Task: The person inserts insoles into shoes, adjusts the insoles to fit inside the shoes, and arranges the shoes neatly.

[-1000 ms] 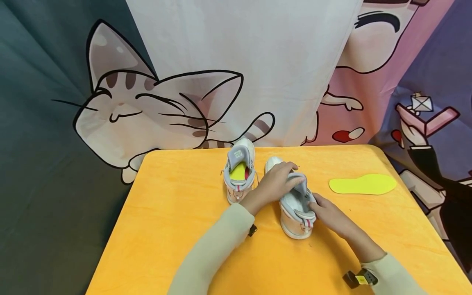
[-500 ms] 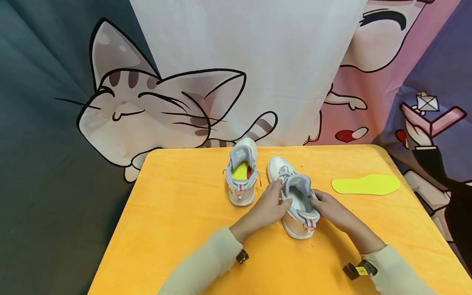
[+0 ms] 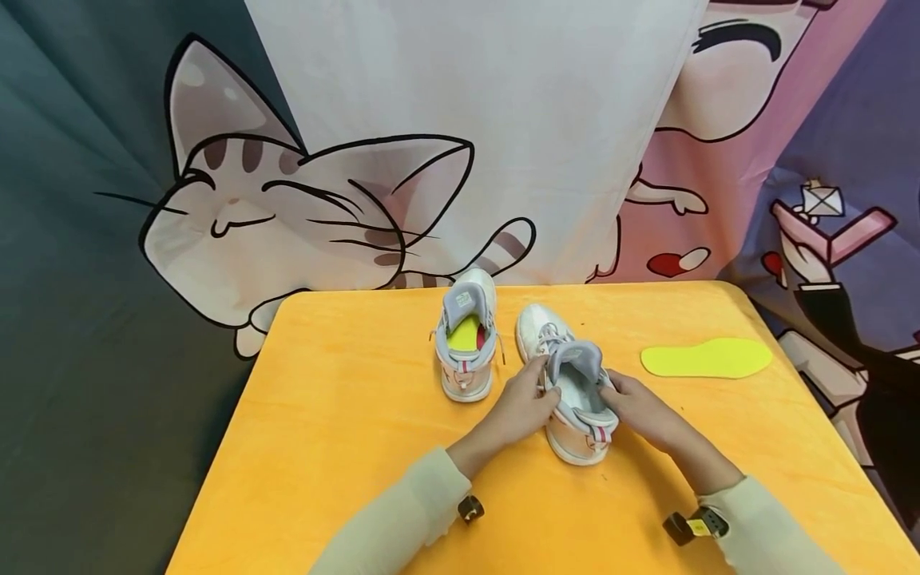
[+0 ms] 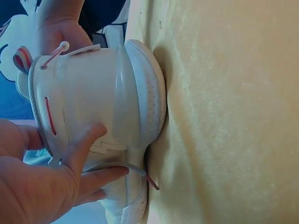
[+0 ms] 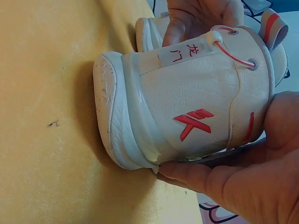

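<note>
A white and peach sneaker (image 3: 575, 446) stands on the yellow table, toe pointing away, its tongue raised and its pale inside bare of any yellow insole. My left hand (image 3: 523, 406) holds its left side, thumb over the collar and fingers along the outer wall near the laces. On the other side, my right hand (image 3: 644, 409) grips the collar, thumb tucked inside. The right wrist view shows the sneaker's side (image 5: 187, 88) with a red logo, fingers beneath the collar. In the left wrist view, a lace (image 4: 119, 165) runs past my left fingers.
A second sneaker (image 3: 467, 382) stands to the left, with a yellow insole (image 3: 463, 334) and a red patch inside it. A loose yellow insole (image 3: 707, 358) lies flat on the table (image 3: 323, 447) at the right. Behind hangs a printed cartoon curtain (image 3: 561, 144).
My left hand has drawn back from the tongue and laces to the left side of the collar, uncovering the sneaker's front. The right hand keeps its hold; the sneaker stays in place.
</note>
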Motion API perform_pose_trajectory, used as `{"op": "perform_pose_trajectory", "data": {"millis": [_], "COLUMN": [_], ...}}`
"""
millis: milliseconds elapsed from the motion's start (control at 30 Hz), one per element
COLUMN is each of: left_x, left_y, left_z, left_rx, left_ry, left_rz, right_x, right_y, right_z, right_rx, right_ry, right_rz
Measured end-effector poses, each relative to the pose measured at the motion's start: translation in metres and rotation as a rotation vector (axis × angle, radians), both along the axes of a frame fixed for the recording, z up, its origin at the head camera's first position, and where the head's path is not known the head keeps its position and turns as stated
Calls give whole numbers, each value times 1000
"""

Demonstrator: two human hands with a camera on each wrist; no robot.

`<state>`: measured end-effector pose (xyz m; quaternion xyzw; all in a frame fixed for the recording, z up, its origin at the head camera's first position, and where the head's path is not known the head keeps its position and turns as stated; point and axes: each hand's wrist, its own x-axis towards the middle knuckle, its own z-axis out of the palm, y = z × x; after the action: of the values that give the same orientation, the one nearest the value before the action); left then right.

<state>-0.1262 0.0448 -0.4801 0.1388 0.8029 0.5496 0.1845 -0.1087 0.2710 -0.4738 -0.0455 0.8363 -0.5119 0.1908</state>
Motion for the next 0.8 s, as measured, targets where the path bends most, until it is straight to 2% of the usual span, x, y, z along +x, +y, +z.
{"op": "perform_pose_trajectory", "data": {"millis": [233, 500, 800], "left_x": [0, 1, 2], "left_y": [4, 6, 5], "left_z": [3, 12, 10], "left_rx": [10, -7, -65], "left_ry": [16, -26, 23], "left_rz": [-1, -23, -36], "right_x": [4, 19, 23], "right_y": [-3, -5, -1], "right_z": [1, 9, 4], "right_rx": [6, 42, 17], "right_ry": [-4, -20, -30], "right_rz": [-35, -45, -37]}}
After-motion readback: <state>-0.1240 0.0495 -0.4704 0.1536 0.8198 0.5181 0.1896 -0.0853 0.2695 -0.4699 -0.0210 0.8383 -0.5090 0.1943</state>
